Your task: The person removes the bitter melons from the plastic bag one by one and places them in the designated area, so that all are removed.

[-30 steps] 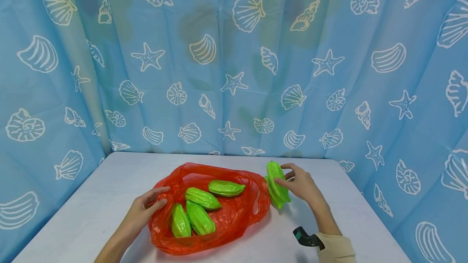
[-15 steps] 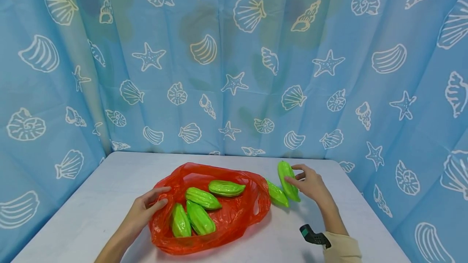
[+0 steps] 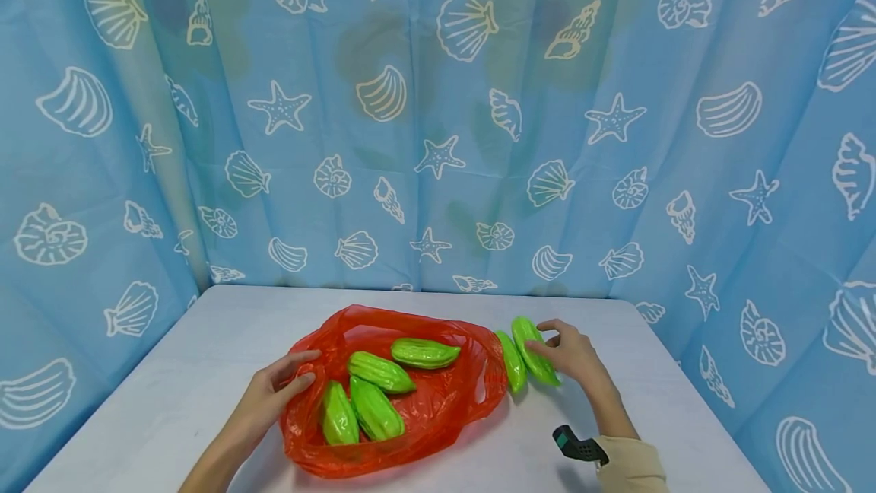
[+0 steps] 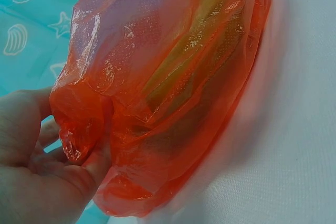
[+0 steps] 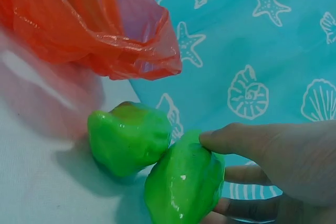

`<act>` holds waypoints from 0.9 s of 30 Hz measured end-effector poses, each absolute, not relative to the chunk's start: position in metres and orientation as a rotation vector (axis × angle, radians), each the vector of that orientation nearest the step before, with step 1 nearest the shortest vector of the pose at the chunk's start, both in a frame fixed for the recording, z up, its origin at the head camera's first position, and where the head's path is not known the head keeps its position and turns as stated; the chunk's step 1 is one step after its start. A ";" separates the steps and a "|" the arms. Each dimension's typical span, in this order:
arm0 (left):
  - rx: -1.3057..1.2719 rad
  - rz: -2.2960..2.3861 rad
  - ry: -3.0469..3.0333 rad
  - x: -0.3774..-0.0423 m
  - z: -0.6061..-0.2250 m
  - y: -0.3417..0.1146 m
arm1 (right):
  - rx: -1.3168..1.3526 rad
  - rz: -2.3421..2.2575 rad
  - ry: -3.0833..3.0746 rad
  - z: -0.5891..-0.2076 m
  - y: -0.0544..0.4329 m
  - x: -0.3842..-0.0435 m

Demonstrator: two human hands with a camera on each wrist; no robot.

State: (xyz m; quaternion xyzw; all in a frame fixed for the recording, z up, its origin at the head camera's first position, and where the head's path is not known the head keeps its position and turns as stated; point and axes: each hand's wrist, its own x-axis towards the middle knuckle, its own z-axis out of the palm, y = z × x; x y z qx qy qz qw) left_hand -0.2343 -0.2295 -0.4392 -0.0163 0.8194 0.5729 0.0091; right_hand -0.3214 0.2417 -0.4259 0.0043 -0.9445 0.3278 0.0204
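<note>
A red plastic bag (image 3: 349,465) lies open-mouthed on the white table, with several glossy green bitter melons (image 3: 380,372) inside. My left hand (image 3: 270,386) grips the bag's left edge; in the left wrist view the thumb and fingers pinch bunched red film (image 4: 79,135). Right of the bag, my right hand (image 3: 571,352) holds a ridged bitter melon (image 5: 184,182) between thumb and fingers. Close against its left side, a second bitter melon (image 5: 128,140) rests on the table beside the bag. The held melon's underside is hidden from the head view.
The white table (image 3: 157,371) extends around the bag on every side. A blue curtain (image 3: 411,196) with white shell prints hangs behind the table and along both sides. A black strap-like device (image 3: 578,446) sits at the right wrist, by a beige sleeve (image 3: 630,466).
The right hand carried its bitter melon rightward, then back left and lower, beside the other one. That other melon has turned more upright. The left hand and bag stayed put.
</note>
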 end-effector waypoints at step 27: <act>-0.059 1.798 2.555 -0.234 -0.438 -0.228 | -0.086 1.018 -3.016 -0.427 0.244 -0.315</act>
